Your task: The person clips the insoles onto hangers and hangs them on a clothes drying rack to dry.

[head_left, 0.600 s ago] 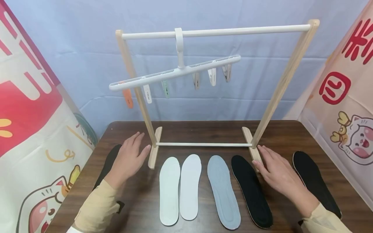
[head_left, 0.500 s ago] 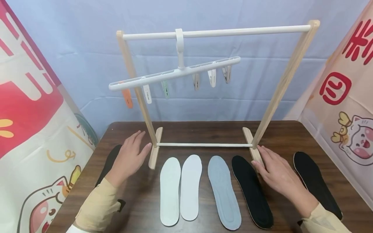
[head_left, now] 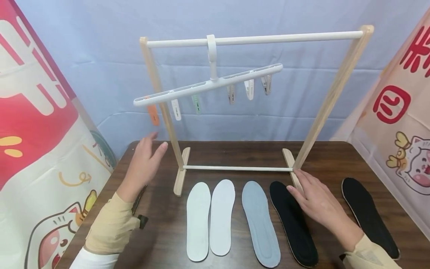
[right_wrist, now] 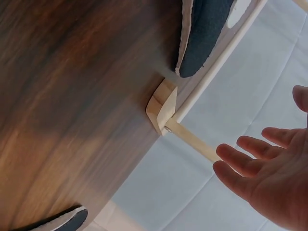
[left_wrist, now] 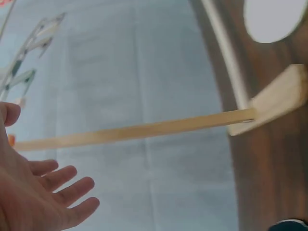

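My left hand [head_left: 142, 164] is raised at the left post of a wooden rack [head_left: 315, 112], fingers apart and holding nothing. Just above its fingertips hangs an orange clothespin [head_left: 153, 114]. That clothespin is on a white clip hanger [head_left: 213, 83] hooked over the rack's top bar; several white, green and grey clothespins hang there too. My right hand [head_left: 319, 200] hovers around the rack's right foot [right_wrist: 162, 107], fingers extended and holding nothing. Whether it touches the rack, I cannot tell. It partly covers a black insole [head_left: 292, 228].
On the brown table [head_left: 235, 153] lie a pale green insole [head_left: 198, 222], a white insole [head_left: 222, 218], a grey-blue insole [head_left: 261, 224] and another black insole [head_left: 369, 216] at right. A dark edge shows beside my left forearm. Printed curtains flank both sides.
My left hand has risen from beside the rack's left foot toward the orange clothespin. The forearm now covers the left black insole. My right hand has barely moved; the view has shifted slightly.
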Demonstrator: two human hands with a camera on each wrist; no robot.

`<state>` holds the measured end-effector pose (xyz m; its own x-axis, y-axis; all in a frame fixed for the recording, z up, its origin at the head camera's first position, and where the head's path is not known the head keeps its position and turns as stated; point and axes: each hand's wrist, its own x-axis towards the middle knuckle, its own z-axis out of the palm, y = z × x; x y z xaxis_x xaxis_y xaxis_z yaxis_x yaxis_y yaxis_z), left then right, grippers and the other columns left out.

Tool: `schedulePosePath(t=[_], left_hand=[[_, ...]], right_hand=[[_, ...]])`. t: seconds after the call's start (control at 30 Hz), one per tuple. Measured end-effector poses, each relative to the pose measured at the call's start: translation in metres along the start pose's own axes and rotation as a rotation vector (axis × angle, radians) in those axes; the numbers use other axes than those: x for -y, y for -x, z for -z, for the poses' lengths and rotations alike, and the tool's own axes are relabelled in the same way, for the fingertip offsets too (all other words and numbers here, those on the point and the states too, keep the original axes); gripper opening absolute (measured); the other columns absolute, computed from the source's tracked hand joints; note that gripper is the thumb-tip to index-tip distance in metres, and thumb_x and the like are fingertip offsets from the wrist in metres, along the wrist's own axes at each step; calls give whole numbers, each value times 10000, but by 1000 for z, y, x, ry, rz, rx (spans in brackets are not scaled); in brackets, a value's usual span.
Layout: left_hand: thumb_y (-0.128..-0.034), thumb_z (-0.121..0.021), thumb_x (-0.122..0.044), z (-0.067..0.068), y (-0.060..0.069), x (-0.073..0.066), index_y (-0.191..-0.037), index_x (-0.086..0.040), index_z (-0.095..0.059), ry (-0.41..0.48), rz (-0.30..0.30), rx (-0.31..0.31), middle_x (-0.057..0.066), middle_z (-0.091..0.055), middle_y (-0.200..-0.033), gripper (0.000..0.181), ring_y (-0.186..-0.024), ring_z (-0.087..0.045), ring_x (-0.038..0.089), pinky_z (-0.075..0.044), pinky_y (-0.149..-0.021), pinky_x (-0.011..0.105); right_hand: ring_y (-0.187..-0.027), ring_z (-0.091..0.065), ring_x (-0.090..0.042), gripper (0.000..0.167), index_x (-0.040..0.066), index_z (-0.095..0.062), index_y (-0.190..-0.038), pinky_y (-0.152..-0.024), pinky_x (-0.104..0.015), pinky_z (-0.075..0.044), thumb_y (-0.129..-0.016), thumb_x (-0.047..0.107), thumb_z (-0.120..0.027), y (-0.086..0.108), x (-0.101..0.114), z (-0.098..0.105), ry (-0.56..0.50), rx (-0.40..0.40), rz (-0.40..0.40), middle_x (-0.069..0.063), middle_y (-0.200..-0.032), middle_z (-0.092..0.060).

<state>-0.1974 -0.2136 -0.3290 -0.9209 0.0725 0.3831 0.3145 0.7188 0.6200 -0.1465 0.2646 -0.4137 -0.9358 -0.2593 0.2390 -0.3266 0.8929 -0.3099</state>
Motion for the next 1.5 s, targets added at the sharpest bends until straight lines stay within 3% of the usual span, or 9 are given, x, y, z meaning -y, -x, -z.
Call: schedulePosePath(t=[0.23,0.4,0.53,0.67,0.83,1.0,1.13,1.5], left_hand=[[-1051,-495,-363,23,-24,-26,-1543,50,-256,267,4,-115,271,-410,-1492,685,-1375,-420,421,-323,-1144,555],[-1045,-527,-316,30,-37,-42,-1523,-11,-316,368,14,-148,204,-490,-1417,605,-1305,-471,302,-347,-1126,480],[-1049,-522,-266,30,-45,-50,-1349,-83,-433,485,-13,-164,108,-530,-1217,363,-1166,-482,182,-368,-1033,375],[-1045,-516,-192,29,-50,-56,-1174,-162,-447,596,-45,-205,28,-490,-994,149,-1002,-496,148,-369,-930,290],[-1034,-514,-173,29,-53,-60,-1129,-176,-499,600,-33,-256,-10,-503,-805,96,-855,-518,158,-362,-813,290],[-1028,-508,-145,31,-53,-64,-1031,-85,-565,593,-16,-255,-6,-457,-685,83,-880,-550,176,-385,-848,301],[-1029,-500,-126,34,-51,-65,-982,-85,-586,583,-14,-237,-15,-483,-674,106,-851,-540,171,-383,-849,303],[-1033,-486,-125,39,-48,-65,-1039,19,-590,514,-40,-207,-56,-535,-646,178,-814,-546,173,-378,-829,282]], right_hand=[[-1287,-450,-542,628,-48,-397,-1498,-1009,-676,-372,-1043,347,-572,-1,2,-1,1,4,-11,-334,-1464,-438],[-1292,-445,-537,622,-42,-402,-1498,-1015,-671,-369,-1044,348,-570,-1,2,-1,-3,15,-17,-326,-1469,-436],[-1293,-444,-535,622,-39,-407,-1495,-1014,-670,-374,-1042,353,-572,-2,4,-2,-11,31,-19,-330,-1456,-443],[-1293,-444,-532,617,-38,-412,-1490,-1013,-669,-381,-1041,353,-574,-3,7,-3,-13,39,-19,-336,-1441,-452],[-1304,-435,-535,621,-45,-406,-1494,-1018,-673,-377,-1047,357,-561,-4,8,-5,-26,52,-23,-329,-1462,-438],[-1322,-423,-540,631,-31,-404,-1504,-1018,-686,-371,-1048,378,-553,-4,9,-7,-46,70,-40,-316,-1491,-421],[-1317,-432,-541,610,-22,-434,-1487,-1006,-691,-380,-1046,381,-557,-4,12,-9,-42,81,-51,-312,-1485,-433],[-1287,-480,-528,585,-6,-469,-1468,-970,-673,-421,-1035,370,-582,-2,14,-16,-35,104,-56,-315,-1441,-487]])
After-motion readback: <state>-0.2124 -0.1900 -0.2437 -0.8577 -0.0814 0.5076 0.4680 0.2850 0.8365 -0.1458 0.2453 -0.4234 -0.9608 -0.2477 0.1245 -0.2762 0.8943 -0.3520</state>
